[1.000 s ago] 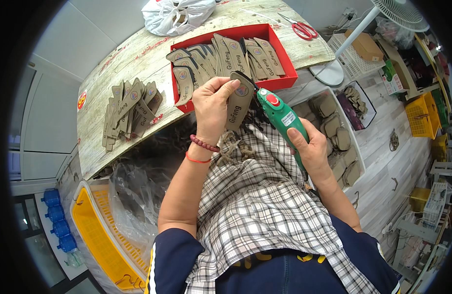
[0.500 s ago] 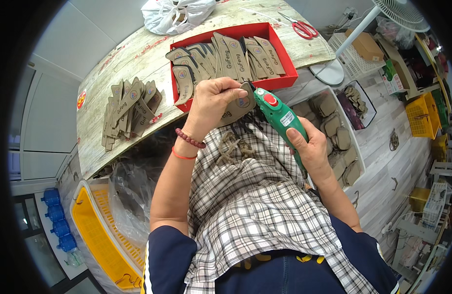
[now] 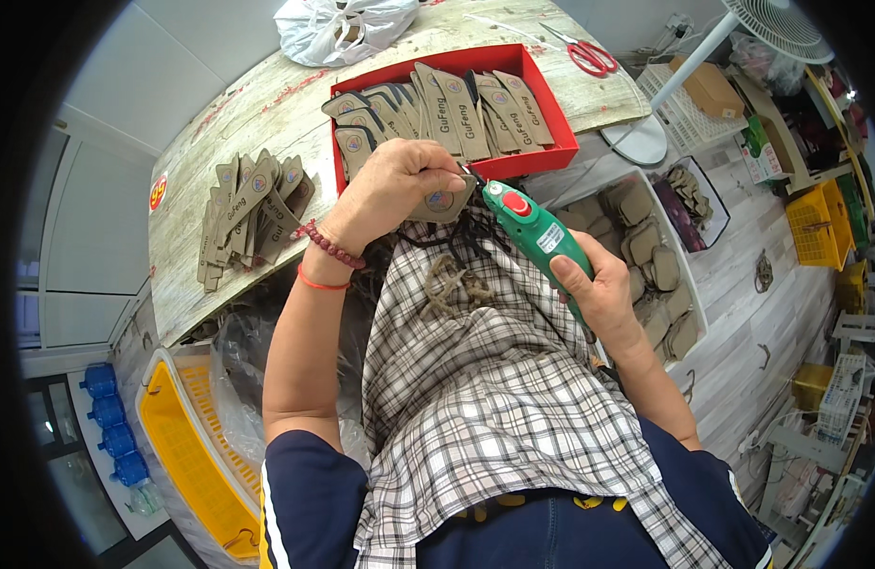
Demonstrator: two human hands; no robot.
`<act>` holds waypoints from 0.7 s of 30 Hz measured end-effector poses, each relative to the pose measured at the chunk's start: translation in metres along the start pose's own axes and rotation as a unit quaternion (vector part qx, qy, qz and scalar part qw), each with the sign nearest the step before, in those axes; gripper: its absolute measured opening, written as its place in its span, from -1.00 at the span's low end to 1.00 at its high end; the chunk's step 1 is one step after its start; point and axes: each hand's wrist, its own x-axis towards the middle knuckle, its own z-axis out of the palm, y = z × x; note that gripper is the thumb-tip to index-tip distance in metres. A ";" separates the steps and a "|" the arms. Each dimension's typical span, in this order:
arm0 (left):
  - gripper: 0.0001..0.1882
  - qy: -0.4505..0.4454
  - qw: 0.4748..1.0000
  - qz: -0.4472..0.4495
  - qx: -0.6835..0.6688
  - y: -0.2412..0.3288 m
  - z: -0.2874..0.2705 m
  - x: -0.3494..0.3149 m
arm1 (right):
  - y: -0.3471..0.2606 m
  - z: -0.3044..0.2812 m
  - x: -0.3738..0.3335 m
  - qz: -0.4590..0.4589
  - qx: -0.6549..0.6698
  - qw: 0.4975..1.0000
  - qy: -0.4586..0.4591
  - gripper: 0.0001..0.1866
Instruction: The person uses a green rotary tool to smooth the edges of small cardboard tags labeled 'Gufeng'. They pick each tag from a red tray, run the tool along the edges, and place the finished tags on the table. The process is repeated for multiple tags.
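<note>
Pinched between the thumb and fingers of my left hand [image 3: 400, 185] is a tan fabric piece [image 3: 445, 205] with a rounded end and a small round emblem. The rest of the piece is hidden behind that hand. My right hand [image 3: 601, 289] is wrapped round a green handheld electric cutter [image 3: 540, 235] with a red button. Its dark head meets the edge of the piece, close to my left fingertips. Beyond my hands, a red box [image 3: 551, 164] holds rows of similar tan pieces [image 3: 447, 109]. To the left, a loose pile of tan pieces [image 3: 253, 204] lies on the table.
Red-handled scissors [image 3: 591, 57] and a white plastic bag [image 3: 343, 28] lie on the far table [image 3: 238, 123]. Tan scraps [image 3: 452, 284] rest on my checked apron. A white bin [image 3: 693, 313] of tan pieces stands right, a yellow basket [image 3: 186, 455] lower left, a fan [image 3: 637, 142] far right.
My left hand has moved left and slightly up, and the tan piece has turned with it. The cutter has shifted slightly left and down, still in my right hand.
</note>
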 end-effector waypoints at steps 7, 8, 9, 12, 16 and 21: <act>-0.88 0.147 0.972 -0.134 -0.125 -0.015 -0.057 -0.027 | 0.004 0.005 0.003 0.032 -0.005 0.999 0.024 -0.52; -0.87 0.176 0.967 -0.130 -0.133 -0.036 -0.087 -0.035 | 0.005 0.003 0.002 0.028 0.007 0.999 0.028 -0.52; -0.86 0.239 0.954 -0.139 -0.113 -0.052 -0.109 -0.039 | 0.006 0.001 0.002 0.037 0.004 0.999 0.032 -0.52; -0.70 0.341 0.923 -0.175 -0.014 -0.133 -0.167 -0.055 | 0.010 0.001 0.002 0.030 0.001 0.999 0.021 -0.53; -0.34 0.362 0.771 -0.186 0.490 -0.144 -0.124 -0.021 | 0.015 0.000 0.000 0.040 -0.010 0.999 0.033 -0.54; -0.46 0.347 0.799 -0.037 0.490 -0.153 -0.073 -0.006 | 0.014 0.001 -0.001 0.044 -0.025 0.998 0.034 -0.54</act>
